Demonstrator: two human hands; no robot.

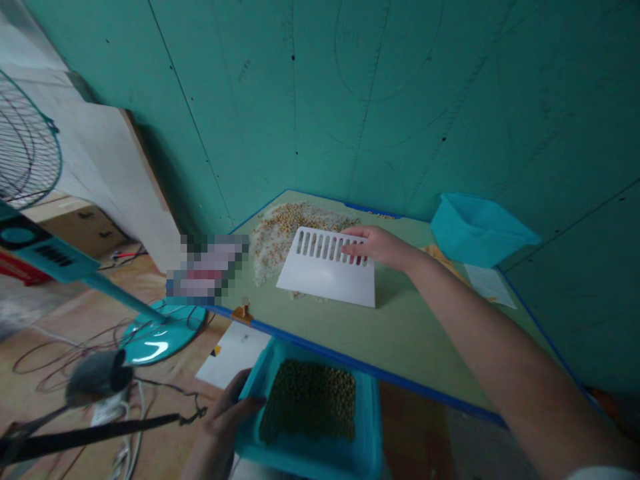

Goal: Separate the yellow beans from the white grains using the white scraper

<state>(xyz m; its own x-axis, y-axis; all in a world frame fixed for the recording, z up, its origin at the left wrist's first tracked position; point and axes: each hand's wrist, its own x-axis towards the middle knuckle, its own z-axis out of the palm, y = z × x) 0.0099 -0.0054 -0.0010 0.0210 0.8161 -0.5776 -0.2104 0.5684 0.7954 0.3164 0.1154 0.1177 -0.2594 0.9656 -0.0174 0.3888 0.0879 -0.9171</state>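
Observation:
My right hand (pixel 377 247) grips the slotted top edge of a white plastic scraper (pixel 327 270), which stands tilted on a pale green table (pixel 400 327) beside a heap of mixed beans and rice (pixel 283 233). My left hand (pixel 227 410) holds the left rim of a teal tray (pixel 313 460) below the table's blue front edge. The tray is filled with greenish-brown beans (pixel 310 400).
A second teal tub (pixel 475 227) stands at the table's back right, with paper (pixel 490 283) beside it. A standing fan (pixel 30 153) with its teal base (pixel 160 333), cables and a white sheet (pixel 233 353) occupy the floor on the left. Teal walls close in the table.

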